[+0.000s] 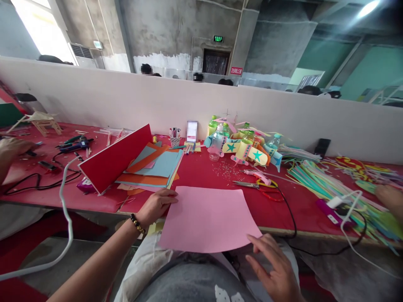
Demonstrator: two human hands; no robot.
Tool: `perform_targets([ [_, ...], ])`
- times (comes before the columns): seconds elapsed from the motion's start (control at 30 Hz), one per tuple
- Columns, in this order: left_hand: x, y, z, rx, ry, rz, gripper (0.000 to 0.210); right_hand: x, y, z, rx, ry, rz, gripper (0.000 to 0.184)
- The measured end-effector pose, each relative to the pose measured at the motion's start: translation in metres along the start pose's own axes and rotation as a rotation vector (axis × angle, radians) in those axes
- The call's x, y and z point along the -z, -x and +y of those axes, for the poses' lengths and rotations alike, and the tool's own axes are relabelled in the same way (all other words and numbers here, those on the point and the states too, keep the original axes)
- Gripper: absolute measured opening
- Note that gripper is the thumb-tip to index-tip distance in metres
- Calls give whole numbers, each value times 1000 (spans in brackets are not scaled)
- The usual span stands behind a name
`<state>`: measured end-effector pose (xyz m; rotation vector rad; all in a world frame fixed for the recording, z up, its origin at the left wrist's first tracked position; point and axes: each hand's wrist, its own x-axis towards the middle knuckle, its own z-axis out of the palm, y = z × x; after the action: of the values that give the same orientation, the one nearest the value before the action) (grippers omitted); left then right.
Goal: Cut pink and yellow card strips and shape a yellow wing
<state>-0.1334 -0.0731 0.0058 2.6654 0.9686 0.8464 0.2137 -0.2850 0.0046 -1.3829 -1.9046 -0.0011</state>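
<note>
Grey concrete wall (176, 29), white partition (141, 100), ceiling light (368, 8)

The paper sheet (209, 220) is plain pink, the tabletop (195, 172) red, the stars (257, 156) teal.

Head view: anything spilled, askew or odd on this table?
Small pale scraps lie scattered on the red tabletop between the bottles and the scissors, like spilled trimmings. The pink paper itself looks undamaged.
</note>
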Motion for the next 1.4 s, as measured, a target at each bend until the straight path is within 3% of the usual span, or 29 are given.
perform_targets([
  [0.17, 1, -3, 0, 57, -35, -52, 33, 10, 6, 26, -15, 247, 37, 52],
  [0.37, -3, -1, -1, 60, -38, -73, 30, 5, 12, 46, -13, 370, -234, 70],
  [0.53, -5, 0, -2, 41, -31, -63, 35, -3, 9, 58, 57, 382, -315, 77],
  [0.97, 11, 29, 24, -9, 50, -84, 38, -7, -6, 64, 47, 227, -211, 60],
  [1.07, 10, 39, 32, -17, 88, -111, 35, -9, -9, 62, 34, 206, -190, 56],
  [1.2, 2, 42, 36, -15, 147, -79, 25, -9, -15, 61, 46, 156, -163, 38],
  [1.33, -5, 34, 36, 104, 157, -7, 14, -10, -24, 63, 8, 81, -81, 15],
  [1.4, -8, 29, 36, 201, 139, 28, 18, -13, -29, 65, -41, 65, -36, 12],
])
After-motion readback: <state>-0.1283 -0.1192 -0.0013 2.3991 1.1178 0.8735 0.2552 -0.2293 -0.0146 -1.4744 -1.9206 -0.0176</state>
